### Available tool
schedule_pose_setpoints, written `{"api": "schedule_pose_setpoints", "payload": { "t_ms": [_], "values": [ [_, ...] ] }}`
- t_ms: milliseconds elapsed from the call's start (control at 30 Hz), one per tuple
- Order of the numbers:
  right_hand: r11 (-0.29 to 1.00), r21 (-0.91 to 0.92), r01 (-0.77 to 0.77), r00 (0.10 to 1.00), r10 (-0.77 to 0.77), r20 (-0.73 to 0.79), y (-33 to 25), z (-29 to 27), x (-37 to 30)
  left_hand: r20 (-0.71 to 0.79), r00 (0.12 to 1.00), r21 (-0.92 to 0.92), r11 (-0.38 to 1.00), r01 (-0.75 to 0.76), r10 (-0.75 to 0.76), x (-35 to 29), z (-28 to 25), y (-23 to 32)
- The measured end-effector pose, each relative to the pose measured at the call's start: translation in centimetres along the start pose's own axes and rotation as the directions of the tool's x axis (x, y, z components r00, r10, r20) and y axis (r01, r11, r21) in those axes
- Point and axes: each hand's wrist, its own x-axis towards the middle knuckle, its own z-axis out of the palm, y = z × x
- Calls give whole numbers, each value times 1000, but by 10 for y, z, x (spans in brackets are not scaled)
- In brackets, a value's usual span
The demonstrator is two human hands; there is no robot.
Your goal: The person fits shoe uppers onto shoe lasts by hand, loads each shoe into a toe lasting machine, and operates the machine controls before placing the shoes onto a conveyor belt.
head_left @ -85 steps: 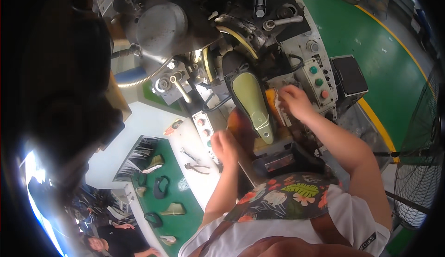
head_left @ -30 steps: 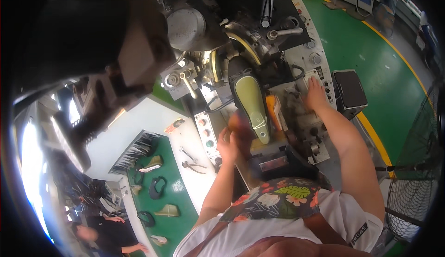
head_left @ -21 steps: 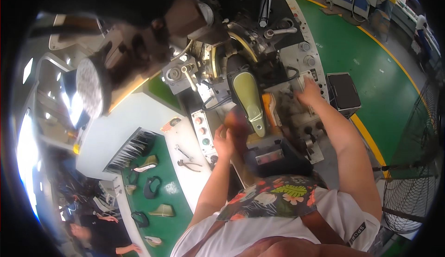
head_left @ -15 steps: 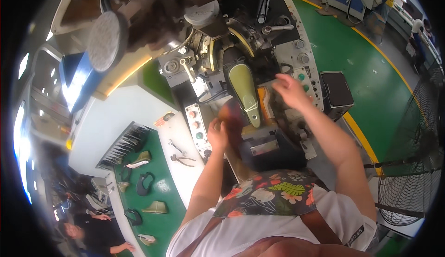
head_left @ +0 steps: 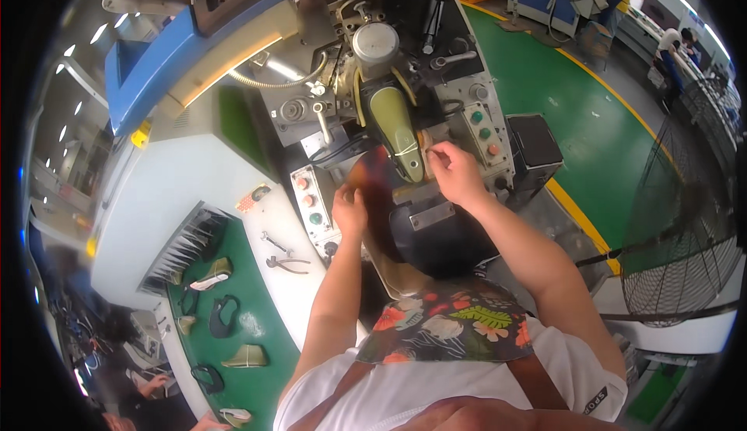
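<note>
An olive-green shoe sole on a last (head_left: 394, 124) lies bottom up in the machine, its wide end between two curved brass-edged jaws (head_left: 405, 87). Above that end sits a round metal pad (head_left: 376, 44). My right hand (head_left: 459, 174) is closed beside the narrow end, thumb and forefinger pinched; anything between them is too small to make out. Just right of the left button panel (head_left: 310, 201), my left hand (head_left: 350, 210) has curled fingers at a dark reddish panel (head_left: 369, 190). Whatever it grips is hidden. A black padded block (head_left: 436, 236) stands below the narrow end.
Pliers (head_left: 288, 263) and a wrench (head_left: 272, 242) lie on the white ledge at left. Several shoe parts, including a wedge piece (head_left: 245, 356), rest on a green surface. A second button panel (head_left: 486, 137) is at right. Another person (head_left: 152, 396) is at lower left.
My right hand has come down and inward to the sole's narrow end, its fingers closing. The wide end now lies between the jaws, with the round pad over it. The view has shifted.
</note>
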Motion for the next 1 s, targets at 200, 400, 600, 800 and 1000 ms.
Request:
{"api": "schedule_pose_setpoints", "payload": {
  "t_ms": [200, 400, 600, 800, 1000],
  "values": [
    [997, -76, -24, 1000, 23, -16, -11, 2, -1, -40, 999, -24, 999, -24, 23, 0, 2, -7],
    [997, -68, -34, 999, 35, 18, -4, -1, 2, 65, 998, 85, 996, -20, 14, 4, -1, 12],
    [1000, 7, -26, 997, 25, 66, 2, 1, 1, -19, 981, -508, 843, -174, 191, -14, -11, 144],
    [993, 114, 42, 997, -49, 55, 12, 1, 5, -7, 940, -3, 940, -341, 341, -45, -4, 189],
    [962, 273, -23, 986, -24, 167, 19, 0, 6, 45, 958, 95, 954, -285, 282, -47, -5, 187]
  ]
}}
